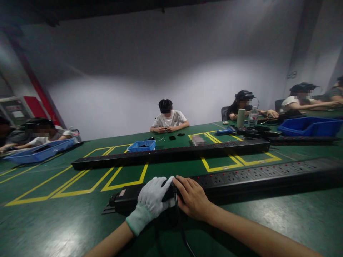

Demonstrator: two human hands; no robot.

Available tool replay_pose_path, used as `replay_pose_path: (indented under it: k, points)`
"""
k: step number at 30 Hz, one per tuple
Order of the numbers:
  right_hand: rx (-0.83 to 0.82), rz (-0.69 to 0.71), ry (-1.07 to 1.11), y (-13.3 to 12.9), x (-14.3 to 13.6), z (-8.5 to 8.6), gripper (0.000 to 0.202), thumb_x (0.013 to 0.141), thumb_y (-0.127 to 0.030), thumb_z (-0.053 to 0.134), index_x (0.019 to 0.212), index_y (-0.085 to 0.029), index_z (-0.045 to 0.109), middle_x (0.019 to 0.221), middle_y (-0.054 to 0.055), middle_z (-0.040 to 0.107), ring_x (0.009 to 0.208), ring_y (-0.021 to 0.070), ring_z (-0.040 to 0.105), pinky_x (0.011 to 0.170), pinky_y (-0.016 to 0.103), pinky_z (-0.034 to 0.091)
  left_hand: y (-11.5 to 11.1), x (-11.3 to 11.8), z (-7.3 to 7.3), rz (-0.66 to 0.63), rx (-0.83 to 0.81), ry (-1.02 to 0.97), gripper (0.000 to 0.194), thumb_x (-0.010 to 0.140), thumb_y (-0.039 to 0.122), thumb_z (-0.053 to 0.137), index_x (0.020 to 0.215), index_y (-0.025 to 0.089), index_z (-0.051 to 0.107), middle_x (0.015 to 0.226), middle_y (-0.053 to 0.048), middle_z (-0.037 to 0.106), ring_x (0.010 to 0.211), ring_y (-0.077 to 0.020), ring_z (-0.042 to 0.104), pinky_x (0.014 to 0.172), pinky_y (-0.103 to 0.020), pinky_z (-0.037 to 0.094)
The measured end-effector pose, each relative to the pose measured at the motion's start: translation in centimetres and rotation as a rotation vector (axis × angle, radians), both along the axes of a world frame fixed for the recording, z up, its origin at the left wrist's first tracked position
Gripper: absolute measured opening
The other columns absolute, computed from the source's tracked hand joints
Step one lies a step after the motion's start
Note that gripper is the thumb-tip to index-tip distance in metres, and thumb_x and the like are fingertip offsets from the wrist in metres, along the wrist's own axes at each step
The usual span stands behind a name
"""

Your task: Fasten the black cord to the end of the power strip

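A long black power strip (257, 175) lies across the table in front of me, with rows of sockets and small red dots along its top. My left hand (152, 196), in a white knitted glove, is wrapped over the strip near its left end. Just to the right, my bare right hand (193, 198) is closed with its fingertips at the top of a black cable (180, 223). The cable hangs from between both hands toward the bottom edge. Its upper end is mostly hidden by my fingers, which touch or nearly touch the gloved fingertips.
Another long black power strip (171, 154) lies farther back. Beyond it sits a small blue tray (141, 146); larger blue bins (308, 127) stand at the sides. Yellow tape marks the green table (66, 228). A bottle (252, 117) stands back right. Several people sit around.
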State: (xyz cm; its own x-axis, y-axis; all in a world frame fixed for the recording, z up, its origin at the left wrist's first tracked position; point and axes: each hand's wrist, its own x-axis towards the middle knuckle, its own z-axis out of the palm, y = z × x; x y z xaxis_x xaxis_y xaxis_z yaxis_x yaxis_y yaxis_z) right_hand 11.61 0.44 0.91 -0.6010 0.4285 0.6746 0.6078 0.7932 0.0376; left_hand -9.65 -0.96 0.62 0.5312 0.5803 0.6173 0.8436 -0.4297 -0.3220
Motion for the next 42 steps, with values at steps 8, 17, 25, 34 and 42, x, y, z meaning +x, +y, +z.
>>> replay_pose_path:
  k: [8,17,25,34,42]
  points:
    - [-0.007,0.002,-0.004,-0.03,-0.01,0.02,0.056,0.084,-0.022,0.051,0.138,-0.015,0.039,0.133,0.015,0.05,0.108,0.026,0.052,0.092,0.041,0.044,0.02,0.01,-0.09,-0.012,0.012,-0.006,0.064,0.087,0.06,0.046,0.134,0.018,0.045,0.116,-0.013,0.06,0.105,-0.0292,0.057,0.095,-0.047,0.044]
    - [0.007,-0.008,-0.001,-0.03,0.0,-0.05,0.056,0.083,-0.023,0.052,0.138,-0.015,0.039,0.133,0.014,0.05,0.108,0.0259,0.052,0.092,0.04,0.044,-0.08,0.07,-0.09,0.003,-0.003,-0.004,0.063,0.087,0.06,0.045,0.134,0.017,0.046,0.117,-0.013,0.06,0.107,-0.0294,0.056,0.096,-0.047,0.044]
    - [-0.014,-0.006,-0.005,-0.07,-0.03,-0.02,0.056,0.084,-0.022,0.052,0.138,-0.015,0.039,0.133,0.015,0.049,0.108,0.0262,0.052,0.093,0.041,0.043,-0.07,0.1,-0.09,0.01,-0.021,-0.006,0.063,0.087,0.06,0.046,0.134,0.018,0.046,0.118,-0.013,0.06,0.108,-0.0291,0.056,0.097,-0.046,0.043]
    - [-0.019,-0.009,-0.01,-0.08,-0.02,0.0,0.056,0.084,-0.022,0.051,0.138,-0.014,0.039,0.134,0.015,0.049,0.109,0.0264,0.052,0.093,0.041,0.043,-0.14,0.11,-0.01,-0.011,0.009,-0.017,0.062,0.087,0.059,0.046,0.133,0.017,0.047,0.117,-0.013,0.06,0.106,-0.0291,0.056,0.096,-0.046,0.044]
    - [-0.028,-0.011,-0.023,0.04,-0.04,-0.14,0.056,0.085,-0.023,0.051,0.138,-0.013,0.038,0.135,0.015,0.048,0.111,0.0276,0.051,0.094,0.042,0.043,-0.03,0.03,-0.08,0.005,-0.005,0.006,0.063,0.087,0.061,0.045,0.133,0.017,0.046,0.118,-0.014,0.059,0.107,-0.0297,0.056,0.096,-0.047,0.043]
